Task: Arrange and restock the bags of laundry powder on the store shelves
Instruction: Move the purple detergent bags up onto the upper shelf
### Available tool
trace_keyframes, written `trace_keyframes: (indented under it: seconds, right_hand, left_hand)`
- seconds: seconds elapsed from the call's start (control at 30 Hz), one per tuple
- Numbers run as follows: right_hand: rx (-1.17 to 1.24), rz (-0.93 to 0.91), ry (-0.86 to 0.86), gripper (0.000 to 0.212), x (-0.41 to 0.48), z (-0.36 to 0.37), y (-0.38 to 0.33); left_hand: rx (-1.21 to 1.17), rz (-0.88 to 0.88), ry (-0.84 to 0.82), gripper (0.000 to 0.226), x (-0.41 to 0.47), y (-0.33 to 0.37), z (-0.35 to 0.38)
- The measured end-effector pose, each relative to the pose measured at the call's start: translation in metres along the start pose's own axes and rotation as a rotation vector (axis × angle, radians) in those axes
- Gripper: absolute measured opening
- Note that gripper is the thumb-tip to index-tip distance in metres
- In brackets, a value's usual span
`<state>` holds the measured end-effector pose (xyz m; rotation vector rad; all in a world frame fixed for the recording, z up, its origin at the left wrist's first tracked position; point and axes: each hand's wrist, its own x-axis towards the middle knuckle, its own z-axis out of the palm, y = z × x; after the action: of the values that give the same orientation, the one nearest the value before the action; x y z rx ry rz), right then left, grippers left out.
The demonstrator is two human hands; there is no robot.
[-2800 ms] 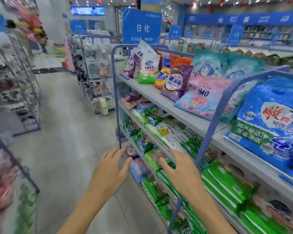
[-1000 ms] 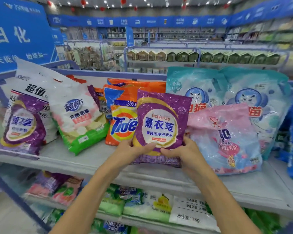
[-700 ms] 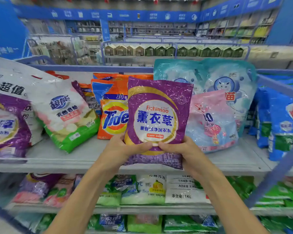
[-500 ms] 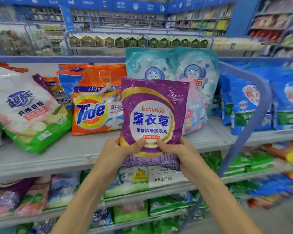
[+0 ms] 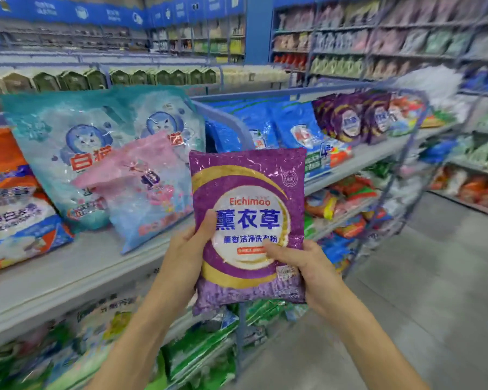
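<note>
I hold a purple Eichimoo laundry powder bag point(image 5: 248, 192) upright in front of me, off the shelf. My left hand point(image 5: 188, 249) grips its lower left edge, and my right hand point(image 5: 302, 263) grips its lower right edge. On the top shelf point(image 5: 76, 266) at left lean a pink bag point(image 5: 144, 187), two teal cat-print bags point(image 5: 76, 142) and an orange bag point(image 5: 9, 198). Further right on the same shelf level stand blue bags point(image 5: 299, 130) and several matching purple bags point(image 5: 350, 119).
A blue-grey metal upright point(image 5: 240, 342) separates the two shelf units just behind the held bag. Lower shelves hold green, orange and red packs point(image 5: 347, 192). The grey aisle floor point(image 5: 434, 291) stretches to the right, with another shelving row point(image 5: 406, 43) beyond it.
The purple bag was lifted off the shelf with both hands and carried rightward along the aisle. The view has turned right, bringing the matching purple bags into sight.
</note>
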<state>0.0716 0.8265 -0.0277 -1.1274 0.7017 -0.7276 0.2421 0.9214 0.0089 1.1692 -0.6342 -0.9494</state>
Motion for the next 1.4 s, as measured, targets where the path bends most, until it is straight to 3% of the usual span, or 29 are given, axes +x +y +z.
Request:
trace_keyframes:
  seconds: [0.17,0.37,0.6,0.8,1.13,1.4]
  right_hand:
    - [0.071,-0.057,0.093,0.029,-0.020,-0.091,-0.038]
    - [0.091,-0.181,0.224,0.044,-0.030,-0.203,-0.078]
    - [0.162,-0.130,0.305,0.026,-0.014,-0.310,-0.098]
    - [0.138,-0.175,0.354,0.022,0.033,-0.377,-0.118]
    - [0.146,-0.216,0.405,0.025,0.143,-0.493,-0.177]
    - [0.167,-0.229,0.386,0.017,0.236,-0.579,-0.217]
  left_hand:
    - [-0.070,-0.053,-0.067,0.029,0.012,-0.027,0.101]
    - [-0.089,-0.061,-0.108,0.035,0.026,-0.066,0.222]
    - [-0.105,-0.130,-0.126,0.040,0.058,-0.104,0.324]
    - [-0.096,-0.134,-0.100,0.037,0.119,-0.126,0.387]
    - [-0.115,-0.099,-0.218,0.037,0.255,-0.146,0.504]
    - [-0.159,-0.121,-0.162,0.033,0.350,-0.170,0.582]
